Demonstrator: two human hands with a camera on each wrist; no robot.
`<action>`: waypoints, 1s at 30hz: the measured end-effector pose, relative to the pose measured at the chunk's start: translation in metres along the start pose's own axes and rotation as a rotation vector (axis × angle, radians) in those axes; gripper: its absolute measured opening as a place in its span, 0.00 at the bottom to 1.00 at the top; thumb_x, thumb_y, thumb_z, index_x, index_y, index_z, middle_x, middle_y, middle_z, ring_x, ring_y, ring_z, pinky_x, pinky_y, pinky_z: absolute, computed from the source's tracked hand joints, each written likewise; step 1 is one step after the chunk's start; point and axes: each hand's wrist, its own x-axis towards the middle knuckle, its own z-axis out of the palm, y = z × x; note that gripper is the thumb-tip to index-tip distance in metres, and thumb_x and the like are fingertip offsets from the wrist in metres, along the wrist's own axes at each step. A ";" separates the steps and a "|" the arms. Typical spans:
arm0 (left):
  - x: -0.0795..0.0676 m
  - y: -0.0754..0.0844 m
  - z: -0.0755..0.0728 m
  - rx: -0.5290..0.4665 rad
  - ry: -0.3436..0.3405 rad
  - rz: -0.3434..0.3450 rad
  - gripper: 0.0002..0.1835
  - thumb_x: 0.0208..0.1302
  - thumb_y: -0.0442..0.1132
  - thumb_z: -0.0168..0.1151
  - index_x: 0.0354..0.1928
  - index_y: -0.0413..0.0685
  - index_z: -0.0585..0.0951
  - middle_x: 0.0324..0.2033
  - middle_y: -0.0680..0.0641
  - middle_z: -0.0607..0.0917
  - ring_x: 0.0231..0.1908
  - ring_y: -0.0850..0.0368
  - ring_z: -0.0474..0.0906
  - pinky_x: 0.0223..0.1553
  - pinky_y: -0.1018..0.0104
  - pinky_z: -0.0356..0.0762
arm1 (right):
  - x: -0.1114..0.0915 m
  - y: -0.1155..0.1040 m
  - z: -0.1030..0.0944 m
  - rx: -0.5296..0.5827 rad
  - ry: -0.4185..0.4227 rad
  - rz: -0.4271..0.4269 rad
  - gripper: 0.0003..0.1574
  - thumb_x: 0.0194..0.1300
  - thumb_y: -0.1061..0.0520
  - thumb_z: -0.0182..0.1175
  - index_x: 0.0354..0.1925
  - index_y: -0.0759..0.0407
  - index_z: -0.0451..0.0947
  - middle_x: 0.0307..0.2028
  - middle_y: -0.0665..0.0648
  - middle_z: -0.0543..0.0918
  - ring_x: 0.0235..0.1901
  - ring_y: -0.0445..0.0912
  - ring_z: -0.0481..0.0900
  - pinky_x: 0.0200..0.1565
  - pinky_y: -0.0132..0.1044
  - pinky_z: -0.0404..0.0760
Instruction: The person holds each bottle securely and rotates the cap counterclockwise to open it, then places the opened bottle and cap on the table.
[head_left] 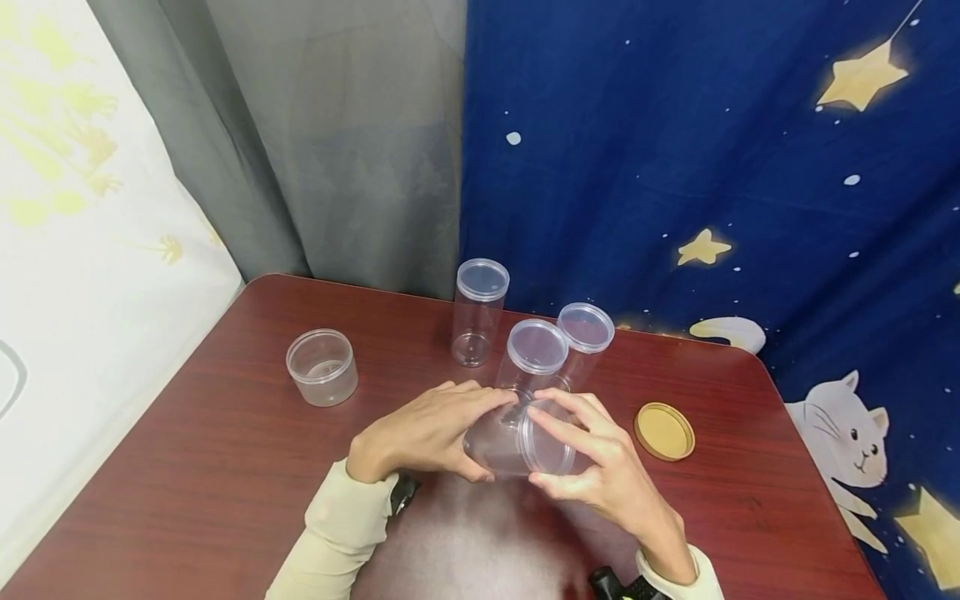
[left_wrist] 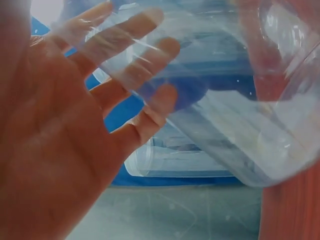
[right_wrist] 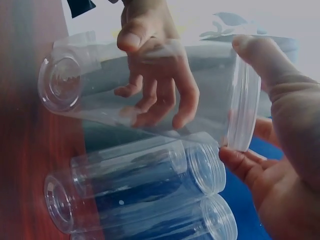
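Note:
Both hands are at a clear plastic jar [head_left: 495, 446], tilted with its lidded end toward the right. My left hand [head_left: 427, 429] curves around the jar's body, thumb on the near side and fingers on the far side. Through the transparent wall, its fingers show in the left wrist view. At the other end, my right hand [head_left: 607, 454] grips the clear screw lid [right_wrist: 244, 107] between thumb and fingertips. Just behind stand two tall lidded jars, one nearer [head_left: 537, 346] and one farther [head_left: 587, 329]. Another tall lidded jar [head_left: 480, 312] stands at the back, left of them.
A short, wide clear jar [head_left: 322, 367] sits on the left of the brown table [head_left: 225, 467]. On the right lies a round gold lid [head_left: 665, 432]. A grey curtain [head_left: 360, 150] and a blue star-patterned curtain [head_left: 637, 167] hang along the table's back edge.

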 end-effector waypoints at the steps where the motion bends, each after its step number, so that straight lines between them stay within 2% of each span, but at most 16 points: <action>1: 0.000 0.000 0.000 -0.004 -0.002 0.004 0.47 0.42 0.60 0.77 0.66 0.57 0.70 0.53 0.62 0.80 0.50 0.63 0.74 0.52 0.62 0.72 | 0.000 0.001 0.000 0.007 0.000 -0.022 0.34 0.59 0.43 0.70 0.59 0.58 0.80 0.56 0.64 0.79 0.54 0.52 0.75 0.52 0.30 0.73; 3: 0.001 0.000 0.000 -0.015 -0.004 0.010 0.47 0.41 0.61 0.78 0.66 0.58 0.70 0.52 0.62 0.80 0.49 0.64 0.74 0.52 0.63 0.72 | 0.000 0.002 0.000 0.026 -0.002 -0.045 0.34 0.60 0.44 0.70 0.59 0.59 0.79 0.57 0.65 0.79 0.54 0.53 0.74 0.53 0.32 0.73; 5: 0.001 0.001 0.001 -0.021 -0.002 0.000 0.47 0.42 0.61 0.77 0.66 0.57 0.70 0.52 0.61 0.79 0.50 0.63 0.73 0.53 0.63 0.71 | -0.001 0.002 -0.001 0.054 -0.011 -0.018 0.35 0.58 0.49 0.71 0.61 0.62 0.77 0.59 0.65 0.77 0.57 0.53 0.73 0.57 0.31 0.71; 6: 0.002 0.002 0.001 -0.021 0.001 -0.011 0.47 0.43 0.61 0.77 0.66 0.56 0.69 0.51 0.60 0.78 0.51 0.63 0.73 0.54 0.63 0.71 | -0.001 0.001 -0.001 0.065 -0.018 0.012 0.37 0.57 0.51 0.71 0.62 0.63 0.75 0.61 0.65 0.76 0.59 0.53 0.72 0.60 0.31 0.70; 9: 0.004 0.005 0.003 -0.007 0.018 -0.053 0.47 0.43 0.60 0.76 0.65 0.53 0.68 0.51 0.59 0.76 0.52 0.63 0.71 0.54 0.63 0.71 | -0.003 -0.002 -0.003 0.070 -0.037 0.152 0.45 0.57 0.51 0.71 0.68 0.65 0.67 0.67 0.65 0.70 0.66 0.52 0.68 0.67 0.29 0.63; 13: 0.007 0.008 0.006 0.023 0.055 -0.062 0.45 0.43 0.58 0.77 0.62 0.50 0.68 0.48 0.56 0.74 0.50 0.61 0.70 0.51 0.62 0.72 | -0.005 -0.007 -0.004 -0.018 -0.050 0.352 0.53 0.60 0.38 0.68 0.74 0.58 0.59 0.70 0.58 0.66 0.68 0.49 0.66 0.68 0.30 0.62; 16: 0.008 0.010 0.007 0.049 0.069 -0.051 0.45 0.43 0.57 0.77 0.62 0.48 0.68 0.49 0.54 0.74 0.51 0.60 0.72 0.50 0.61 0.73 | -0.006 -0.010 -0.004 -0.135 -0.062 0.445 0.55 0.59 0.30 0.64 0.75 0.51 0.58 0.68 0.54 0.70 0.64 0.49 0.72 0.63 0.39 0.71; 19: 0.010 0.011 0.009 0.062 0.056 -0.061 0.45 0.45 0.58 0.76 0.63 0.47 0.67 0.51 0.53 0.76 0.52 0.59 0.74 0.52 0.60 0.73 | -0.008 -0.011 -0.003 -0.255 -0.070 0.468 0.53 0.59 0.26 0.61 0.74 0.47 0.60 0.62 0.56 0.77 0.55 0.52 0.81 0.53 0.48 0.79; 22: 0.010 0.012 0.010 0.066 0.042 -0.065 0.45 0.45 0.58 0.76 0.63 0.48 0.67 0.50 0.54 0.78 0.51 0.60 0.76 0.52 0.60 0.72 | -0.009 -0.011 -0.003 -0.326 -0.070 0.471 0.51 0.58 0.28 0.63 0.72 0.48 0.64 0.57 0.59 0.81 0.46 0.54 0.85 0.45 0.50 0.82; 26: 0.011 0.013 0.011 0.065 0.035 -0.051 0.45 0.44 0.57 0.76 0.63 0.50 0.67 0.47 0.56 0.78 0.48 0.61 0.76 0.51 0.61 0.72 | -0.008 -0.011 -0.003 -0.336 -0.084 0.478 0.46 0.56 0.37 0.70 0.67 0.50 0.70 0.53 0.58 0.84 0.44 0.50 0.86 0.43 0.47 0.83; 29: 0.010 0.012 0.011 0.035 0.020 -0.039 0.45 0.44 0.55 0.77 0.64 0.51 0.67 0.49 0.56 0.78 0.49 0.61 0.76 0.52 0.61 0.74 | -0.007 -0.010 -0.003 -0.311 -0.099 0.448 0.43 0.55 0.42 0.72 0.66 0.53 0.71 0.53 0.56 0.84 0.45 0.46 0.85 0.44 0.45 0.83; 30: 0.010 0.012 0.010 0.022 0.014 -0.035 0.45 0.44 0.54 0.77 0.64 0.51 0.67 0.50 0.57 0.78 0.49 0.61 0.76 0.53 0.61 0.74 | -0.007 -0.009 -0.004 -0.300 -0.104 0.434 0.43 0.55 0.43 0.72 0.66 0.53 0.72 0.53 0.55 0.84 0.42 0.45 0.84 0.43 0.43 0.83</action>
